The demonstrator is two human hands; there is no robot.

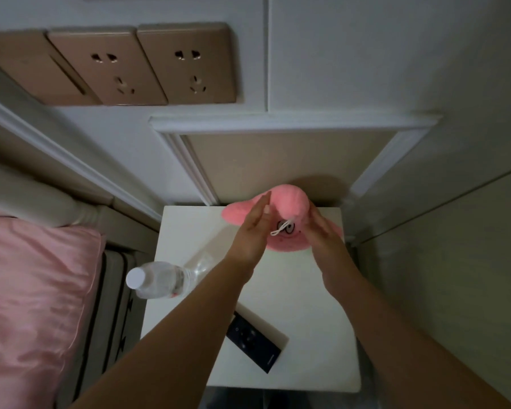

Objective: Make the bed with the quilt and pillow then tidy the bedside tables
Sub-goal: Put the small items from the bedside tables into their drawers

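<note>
A pink plush toy (289, 202) with a cartoon eye and a white string loop stands at the back of the white bedside table (301, 335). My left hand (252, 231) is flat against its left side, fingers straight. On the toy's right side lies my right hand (326, 234), fingers extended. Both palms face each other with the toy between them. A clear water bottle (160, 280) with a white cap stands at the table's left edge. A black remote (252, 342) lies near the front of the table. The pink pillow (33, 287) rests on the bed at the left.
Gold wall sockets (142, 66) sit above the table on the white panelled wall. The mattress side (115, 296) runs close along the table's left edge. A pale wall or door closes in the right side.
</note>
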